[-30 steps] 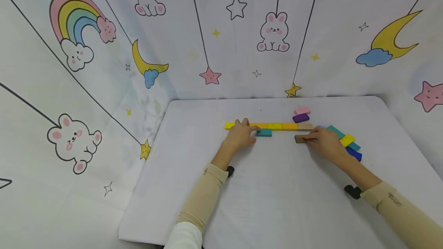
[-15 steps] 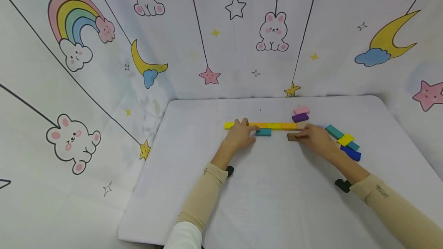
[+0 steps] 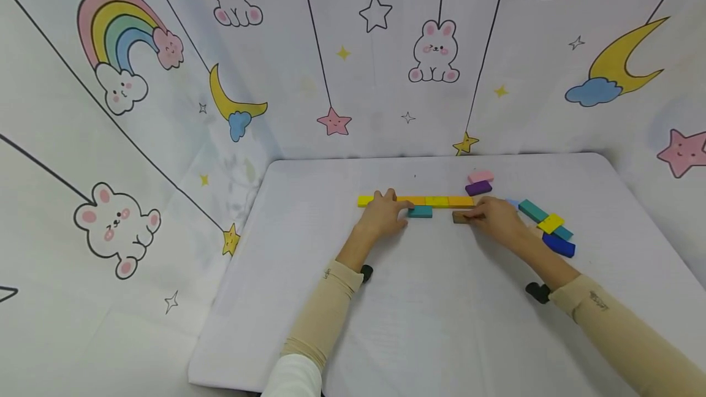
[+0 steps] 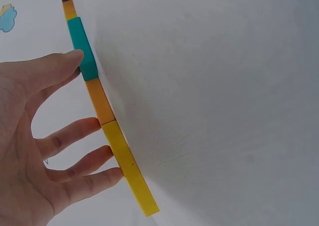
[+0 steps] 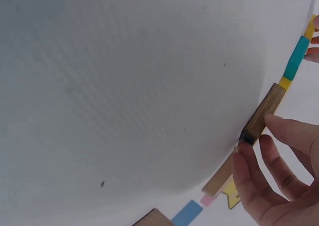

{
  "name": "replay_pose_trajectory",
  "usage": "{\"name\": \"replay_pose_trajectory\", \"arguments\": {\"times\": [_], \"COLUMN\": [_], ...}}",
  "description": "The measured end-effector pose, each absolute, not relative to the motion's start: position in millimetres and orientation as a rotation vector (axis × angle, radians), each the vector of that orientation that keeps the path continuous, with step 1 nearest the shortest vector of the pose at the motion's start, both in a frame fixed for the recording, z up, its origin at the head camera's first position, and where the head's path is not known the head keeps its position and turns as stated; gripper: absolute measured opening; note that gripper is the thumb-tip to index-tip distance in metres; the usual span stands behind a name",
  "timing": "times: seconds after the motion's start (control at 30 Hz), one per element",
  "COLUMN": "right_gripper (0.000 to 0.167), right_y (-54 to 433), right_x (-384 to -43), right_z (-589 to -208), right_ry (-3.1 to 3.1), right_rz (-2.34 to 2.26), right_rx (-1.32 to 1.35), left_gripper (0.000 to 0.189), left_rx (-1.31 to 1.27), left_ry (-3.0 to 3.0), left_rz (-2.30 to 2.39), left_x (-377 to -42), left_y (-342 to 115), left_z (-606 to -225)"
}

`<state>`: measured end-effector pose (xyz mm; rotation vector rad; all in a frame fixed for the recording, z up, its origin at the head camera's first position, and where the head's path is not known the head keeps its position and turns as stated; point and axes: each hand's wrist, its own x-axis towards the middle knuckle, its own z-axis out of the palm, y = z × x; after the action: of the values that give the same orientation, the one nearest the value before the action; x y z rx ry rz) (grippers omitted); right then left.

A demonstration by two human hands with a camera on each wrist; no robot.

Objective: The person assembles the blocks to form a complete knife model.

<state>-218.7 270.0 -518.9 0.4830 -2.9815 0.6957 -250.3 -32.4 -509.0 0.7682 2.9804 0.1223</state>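
Observation:
In the head view my left hand lies over the left part of a row of yellow and orange blocks. Its thumb and index finger pinch a teal block in front of the row, while the other fingertips touch the orange and yellow blocks. My right hand holds a dark brown wooden block between thumb and fingers, just in front of the row's right end and apart from the teal block. A tan block shows beyond the right fingers; the right hand mostly hides it in the head view.
Pink and purple blocks lie behind the row. Right of my right hand is a loose cluster with a long teal block, a yellow block overlapping it, and a dark blue block. A white cloth covers the table.
My right hand has moved left along the front of the row with the brown block, closer to the teal block. The left hand has stayed in place.

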Motion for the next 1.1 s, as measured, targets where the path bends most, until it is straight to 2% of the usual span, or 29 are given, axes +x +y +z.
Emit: {"name": "replay_pose_trajectory", "arguments": {"times": [1.1], "right_gripper": [0.022], "right_y": [246.4], "right_x": [-232.7], "right_z": [-523.6], "right_ry": [-2.988], "right_rz": [0.682], "right_rx": [0.492], "left_gripper": [0.045], "left_rx": [0.758], "left_ry": [2.987], "left_rz": [0.095], "left_x": [-252.1], "left_y": [-32.3], "left_z": [-511.7]}}
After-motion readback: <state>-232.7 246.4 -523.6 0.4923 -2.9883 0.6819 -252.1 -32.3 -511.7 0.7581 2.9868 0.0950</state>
